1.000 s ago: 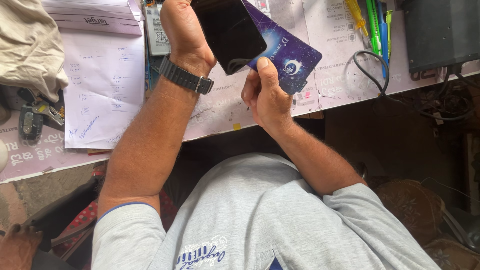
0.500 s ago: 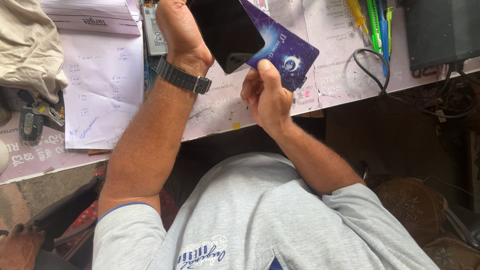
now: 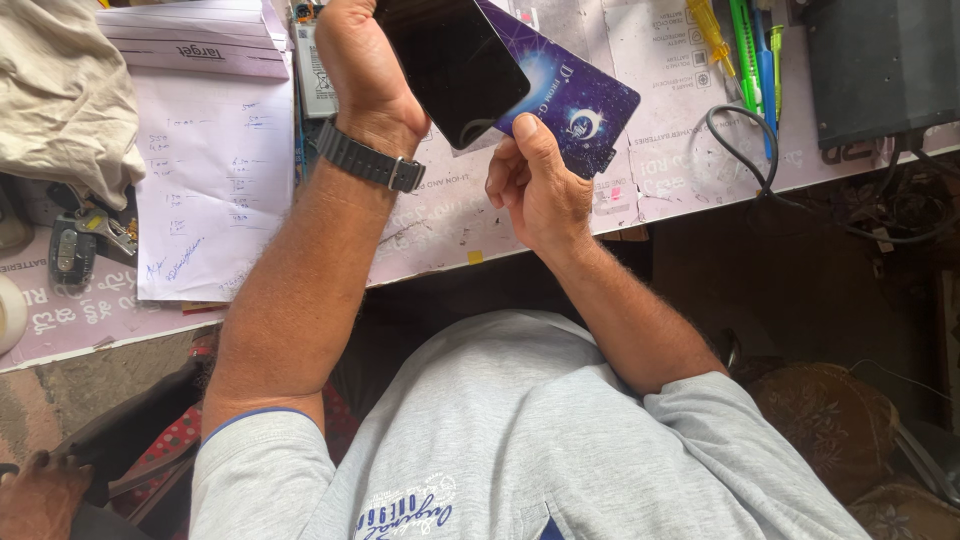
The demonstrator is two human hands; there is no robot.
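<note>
Grey T-shirt fabric is filling the nearest part of the view, and both bare forearms are reaching away from it over the near edge of the worktop (image 3: 440, 245).

The left hand (image 3: 365, 70), with a dark wristwatch (image 3: 370, 160) on its wrist, is clamping around the left side of a black smartphone (image 3: 455, 65), which is hanging dark glass upward above the middle of the worktop, close to its far edge. The right hand (image 3: 535, 185) is pinching the near corner of a purple card (image 3: 585, 105) printed with a moon, thumb on top. The card is lying just under the phone's right edge and touching it.

Judging from this, the card is being worked along the phone's edge. That is calling for a firm left grip and a shallow, steady card angle.

Room is looking free towards the body and the near edge. Elsewhere it is tighter:
- To the left, a handwritten paper sheet (image 3: 215, 190) and a beige cloth (image 3: 60, 100) are lying.
- To the right, a looped black cable (image 3: 740, 150) is lying.
- At the far right corner, coloured screwdrivers (image 3: 745, 50) and a black box (image 3: 880, 65) are crowding in.
</note>
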